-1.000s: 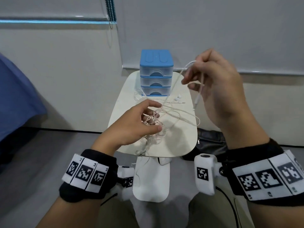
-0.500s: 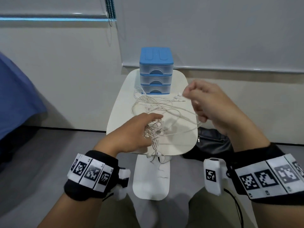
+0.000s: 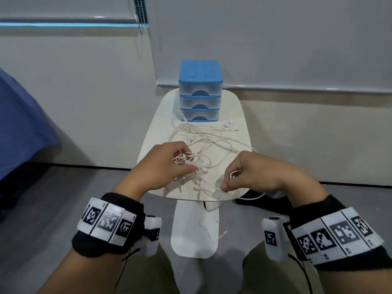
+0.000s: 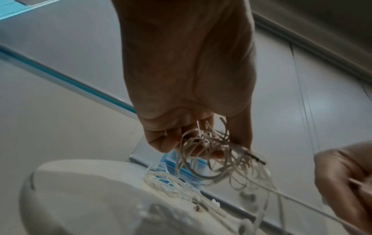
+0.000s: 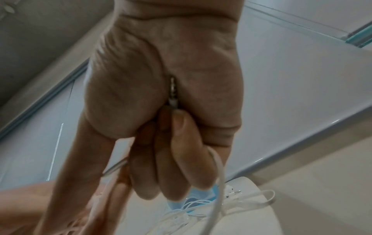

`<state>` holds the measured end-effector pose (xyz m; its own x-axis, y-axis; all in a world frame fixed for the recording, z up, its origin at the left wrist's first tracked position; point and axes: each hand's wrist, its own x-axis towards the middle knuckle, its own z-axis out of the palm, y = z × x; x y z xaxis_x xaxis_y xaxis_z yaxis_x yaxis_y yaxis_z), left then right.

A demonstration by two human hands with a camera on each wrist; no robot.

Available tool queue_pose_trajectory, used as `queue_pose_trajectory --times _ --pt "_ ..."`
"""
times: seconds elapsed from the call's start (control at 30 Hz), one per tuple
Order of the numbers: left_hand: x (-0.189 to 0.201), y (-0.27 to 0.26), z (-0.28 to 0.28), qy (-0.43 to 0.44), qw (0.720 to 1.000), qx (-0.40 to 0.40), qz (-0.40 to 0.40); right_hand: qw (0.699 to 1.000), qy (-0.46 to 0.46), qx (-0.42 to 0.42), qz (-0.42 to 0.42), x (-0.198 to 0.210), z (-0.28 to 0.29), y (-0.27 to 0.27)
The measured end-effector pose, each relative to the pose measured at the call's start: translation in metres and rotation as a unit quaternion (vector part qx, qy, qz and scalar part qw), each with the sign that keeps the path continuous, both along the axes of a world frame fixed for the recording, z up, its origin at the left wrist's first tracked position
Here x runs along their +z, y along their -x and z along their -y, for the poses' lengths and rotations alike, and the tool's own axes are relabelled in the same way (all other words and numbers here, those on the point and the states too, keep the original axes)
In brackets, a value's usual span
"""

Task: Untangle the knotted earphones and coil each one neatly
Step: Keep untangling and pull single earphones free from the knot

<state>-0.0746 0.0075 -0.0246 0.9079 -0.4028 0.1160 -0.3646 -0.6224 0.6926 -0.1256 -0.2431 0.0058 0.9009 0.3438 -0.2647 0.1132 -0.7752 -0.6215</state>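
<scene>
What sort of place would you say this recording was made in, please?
Probably an indoor room set up for recording, perhaps an office or lab: a small white table against a plain wall, a blue drawer unit on it, and a roller blind behind.

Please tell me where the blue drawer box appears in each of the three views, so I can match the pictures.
Head: blue drawer box stands upper centre, at the table's far end.
Left wrist: lower centre, partly hidden behind the cable tangle.
Right wrist: only a blue sliver at bottom centre, below the fingertips.
Shared landmark: the white table.
</scene>
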Motion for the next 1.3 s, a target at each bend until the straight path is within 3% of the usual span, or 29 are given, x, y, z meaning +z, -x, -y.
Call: queue_pose_trajectory --times 0.1,0.27,0.5,0.63,0.97,1.3 --pt "0.007 0.003 0.0 0.098 0.994 0.003 -0.048 0.998 -0.055 0.022 -0.024 0.001 -0.004 0.002" --pt "0.01 0.008 0.005 0.243 0.961 0.018 -0.132 0.999 -0.029 0.026 -0.016 -0.006 -0.013 0.001" --pt "0.008 0.011 0.016 0.412 0.886 0.061 -0.205 0.995 -0.092 -0.04 0.002 -0.011 -0.023 -0.001" --pt "0.006 0.012 0.018 0.442 0.87 0.052 -0.21 0.992 -0.117 -0.056 0.001 -0.016 -0.03 -0.004" --pt "0.009 0.017 0.023 0.465 0.865 -0.003 -0.19 0.984 -0.174 -0.033 0.003 -0.018 -0.042 -0.003" --pt "0.002 0.018 0.019 0.492 0.85 -0.009 -0.189 0.967 -0.235 -0.095 0.025 -0.015 -0.034 0.001"
